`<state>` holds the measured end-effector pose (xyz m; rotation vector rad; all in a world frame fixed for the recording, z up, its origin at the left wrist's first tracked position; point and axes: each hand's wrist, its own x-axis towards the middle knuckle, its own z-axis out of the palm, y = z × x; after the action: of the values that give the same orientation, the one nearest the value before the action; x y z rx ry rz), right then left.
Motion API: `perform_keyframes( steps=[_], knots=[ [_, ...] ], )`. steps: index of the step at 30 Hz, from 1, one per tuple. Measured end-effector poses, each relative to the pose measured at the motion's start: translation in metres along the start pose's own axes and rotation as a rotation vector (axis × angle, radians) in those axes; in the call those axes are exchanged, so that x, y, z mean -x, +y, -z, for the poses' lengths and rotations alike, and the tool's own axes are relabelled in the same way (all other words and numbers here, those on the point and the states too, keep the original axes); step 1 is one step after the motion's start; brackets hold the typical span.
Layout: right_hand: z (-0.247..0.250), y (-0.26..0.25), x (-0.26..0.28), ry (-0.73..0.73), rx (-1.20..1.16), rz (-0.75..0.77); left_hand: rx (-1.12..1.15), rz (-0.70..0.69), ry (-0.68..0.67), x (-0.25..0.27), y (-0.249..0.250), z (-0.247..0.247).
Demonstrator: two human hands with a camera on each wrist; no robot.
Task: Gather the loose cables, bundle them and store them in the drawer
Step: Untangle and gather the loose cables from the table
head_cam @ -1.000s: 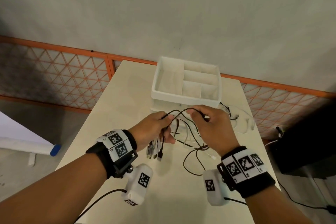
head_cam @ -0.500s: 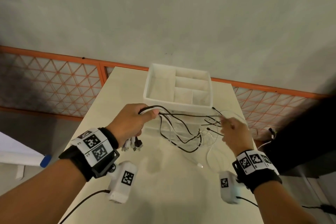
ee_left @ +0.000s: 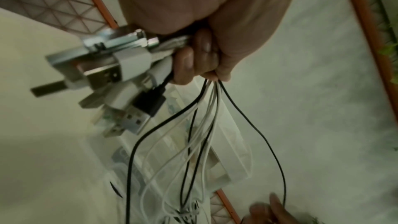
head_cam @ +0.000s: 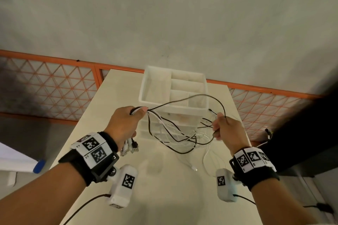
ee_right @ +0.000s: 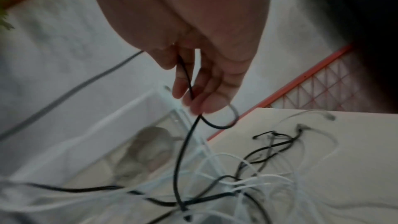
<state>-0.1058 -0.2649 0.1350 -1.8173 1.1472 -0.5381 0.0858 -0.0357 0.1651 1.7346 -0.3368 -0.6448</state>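
Observation:
Several black and white cables (head_cam: 175, 133) hang in loops between my two hands above the table (head_cam: 161, 197). My left hand (head_cam: 126, 124) grips them as a bunch near their plugs; the USB plugs (ee_left: 120, 81) stick out below the fist (ee_left: 200, 57). My right hand (head_cam: 225, 129) pinches one black cable (ee_right: 187, 81) between its fingers, which runs in an arc back to the left hand. Other cable ends (ee_right: 280, 144) lie loose on the table. Just behind the hands stands the white drawer unit (head_cam: 173, 107), its top tray split into compartments.
A white cable end (head_cam: 194, 168) trails on the table near my right wrist. An orange lattice railing (head_cam: 54, 86) runs behind the table, which has edges left and right. Something dark (head_cam: 301, 133) stands right of the table.
My hands have drawn apart, the left going left and the right going right and up. The black cable now stretches in a high arc between them, and more loops have lifted off the table.

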Motion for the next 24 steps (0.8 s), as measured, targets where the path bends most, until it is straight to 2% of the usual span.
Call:
perform_keyframes(
  steps=[5,8,11,16,20,22,24],
  knots=[
    [-0.028,-0.053,0.042,-0.37,-0.276,0.108,0.07,0.001,-0.188,0.013,0.011,-0.037],
    [-0.039,-0.076,0.059,-0.437,-0.429,0.179,0.003,-0.038,-0.267,0.019,0.009,-0.057],
    [-0.038,-0.084,0.06,-0.363,-0.516,0.228,-0.04,-0.012,-0.293,0.022,-0.004,-0.063],
    [-0.025,-0.073,0.048,-0.122,-0.517,0.222,-0.481,-0.087,-0.296,0.014,-0.029,-0.042],
    [-0.024,-0.062,0.046,-0.043,-0.512,0.176,-0.595,-0.062,-0.259,0.006,-0.036,-0.029],
    [-0.018,-0.057,0.041,0.041,-0.417,0.188,-0.613,-0.008,-0.235,0.005,-0.039,-0.022],
    [-0.008,-0.051,0.03,0.069,-0.133,0.19,-0.597,0.041,-0.193,0.004,-0.043,-0.013]
  ],
)
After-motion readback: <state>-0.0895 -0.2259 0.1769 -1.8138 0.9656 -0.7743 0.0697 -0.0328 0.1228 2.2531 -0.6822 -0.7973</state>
